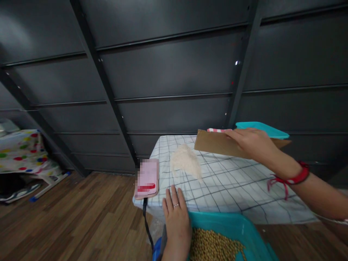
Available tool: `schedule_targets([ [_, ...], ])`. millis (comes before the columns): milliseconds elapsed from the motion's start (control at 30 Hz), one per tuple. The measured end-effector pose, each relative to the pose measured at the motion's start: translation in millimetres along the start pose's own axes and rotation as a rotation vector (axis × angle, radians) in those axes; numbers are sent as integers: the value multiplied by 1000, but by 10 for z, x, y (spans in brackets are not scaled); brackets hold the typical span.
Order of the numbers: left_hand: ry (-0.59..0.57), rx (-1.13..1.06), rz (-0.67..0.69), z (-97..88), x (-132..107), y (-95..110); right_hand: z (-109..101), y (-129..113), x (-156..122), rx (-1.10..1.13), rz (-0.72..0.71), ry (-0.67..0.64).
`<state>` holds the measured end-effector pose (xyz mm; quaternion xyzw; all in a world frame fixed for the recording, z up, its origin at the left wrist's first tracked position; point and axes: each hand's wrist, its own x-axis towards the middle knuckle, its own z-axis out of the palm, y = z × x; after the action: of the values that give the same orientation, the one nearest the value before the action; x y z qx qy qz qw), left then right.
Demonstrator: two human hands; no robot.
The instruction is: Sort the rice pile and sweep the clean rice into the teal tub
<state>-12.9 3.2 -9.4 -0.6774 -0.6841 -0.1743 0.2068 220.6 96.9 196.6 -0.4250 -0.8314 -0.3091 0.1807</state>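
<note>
My right hand [251,142] grips a flat piece of brown cardboard [217,144] and holds it just above the far side of a white checked cloth [231,185]. A heap of white grains [186,161] lies on the cloth, just left of the cardboard's edge. My left hand [176,214], a ring on one finger, lies flat with fingers together on the cloth's near edge, beside the rim of a teal tray [233,221] filled with tan beans [214,246].
A pink phone [147,178] with a dark strap lies at the cloth's left corner. A teal lid [261,129] sits behind the cardboard. A dark panelled wall [174,72] stands behind. Polka-dot fabric [21,150] lies at far left on the wood floor [81,224].
</note>
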Motion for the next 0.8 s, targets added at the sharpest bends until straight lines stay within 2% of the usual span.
schedule_targets([
  [67, 6, -3, -1, 0, -4, -6, 162, -50, 183, -90, 119, -146],
  [133, 2, -13, 3, -5, -3, -20, 302, -125, 378, -73, 178, -280],
  [267, -8, -37, 18, 13, 4, -30, 526, -233, 688, -21, 180, -336],
  [367, 14, -37, -20, 69, 0, -4, 608, -265, 806, 14, 164, -343],
  [500, 58, -36, -49, 138, -12, 22, 530, -315, 836, 34, 134, -348],
  [700, 127, -65, -56, 172, -18, 20, 162, -389, 690, 32, 62, -317],
  [800, 151, -59, -48, 141, -11, 13, 64, -342, 643, 16, 60, -310],
])
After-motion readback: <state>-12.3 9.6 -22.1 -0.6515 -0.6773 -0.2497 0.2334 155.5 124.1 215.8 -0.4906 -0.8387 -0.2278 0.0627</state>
